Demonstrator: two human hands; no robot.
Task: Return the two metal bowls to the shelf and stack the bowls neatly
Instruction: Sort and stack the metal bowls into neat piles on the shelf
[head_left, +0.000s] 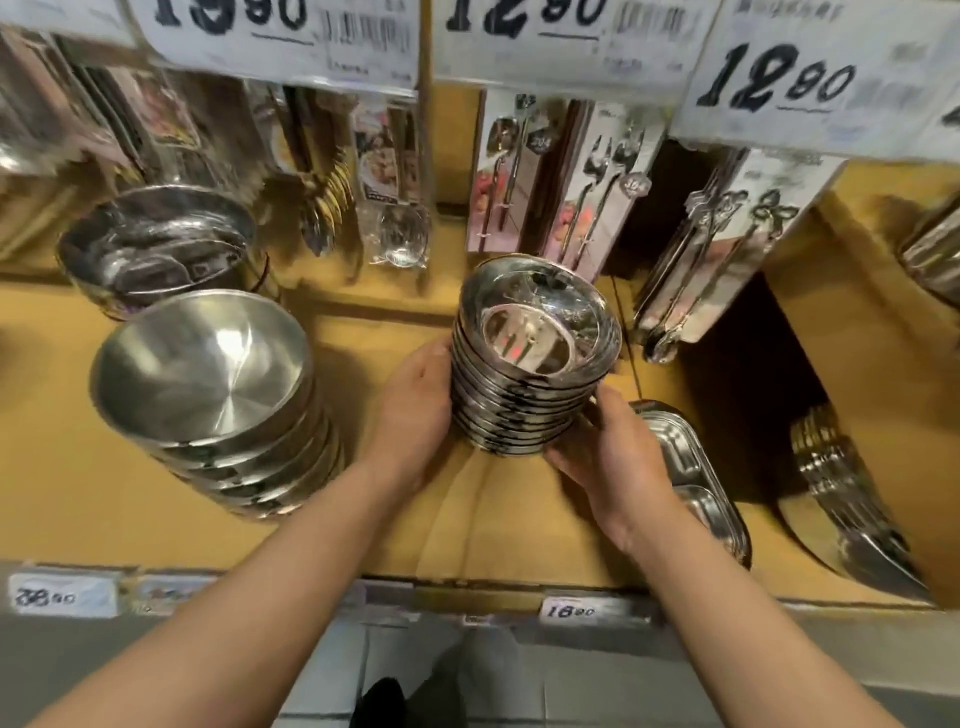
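Both hands bracket the stack of small metal bowls (535, 364), which stands on the cardboard-lined shelf (363, 332) between the larger bowl stack (208, 395) and the divided trays (691, 467). The left hand (413, 410) lies flat against the stack's left side, fingers nearly straight. The right hand (613, 452) cups its lower right edge, fingers curled around the bottom rims. Judged step: squaring the stack, which leans slightly. Next move calls for even pressure from both sides, avoiding toppling the upper bowls.
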